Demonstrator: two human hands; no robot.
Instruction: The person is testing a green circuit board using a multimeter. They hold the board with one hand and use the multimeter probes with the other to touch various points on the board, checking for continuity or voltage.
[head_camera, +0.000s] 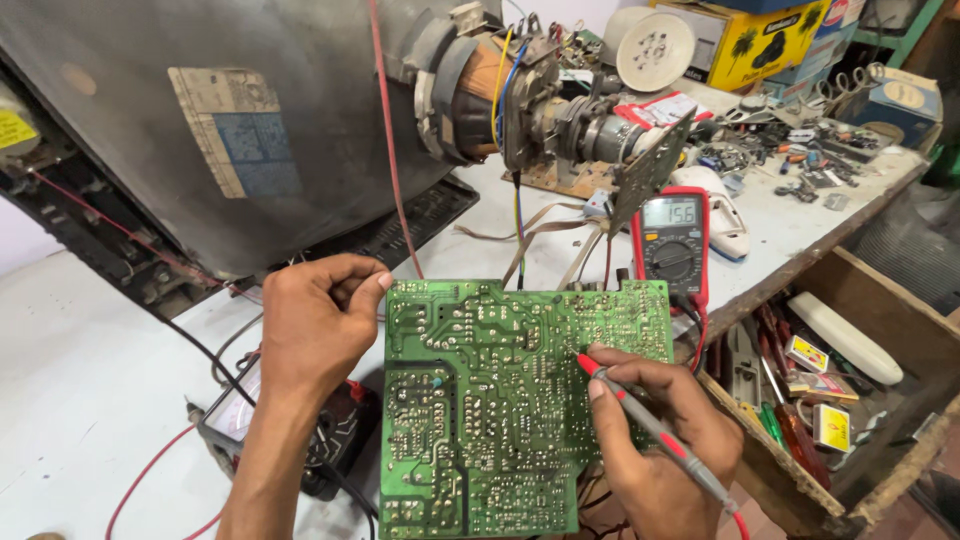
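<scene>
A green circuit board (500, 400) lies solder side up in front of me. My right hand (660, 440) grips a red meter probe (640, 415) like a pen, its tip touching the board near the right edge. My left hand (315, 325) is curled at the board's upper left corner and seems to pinch something small there; what it is cannot be made out. Just behind the board stands a red and grey digital multimeter (672, 245) with a lit reading. A large picture tube (240, 120) with its wired neck (530, 105) fills the upper left.
Red and black leads (150, 470) trail over the white bench (80, 370). An analogue meter (235, 420) lies under my left forearm. An open wooden drawer (850, 370) at right holds screwdrivers and small boxes. Cartons and loose parts (790, 140) crowd the far right.
</scene>
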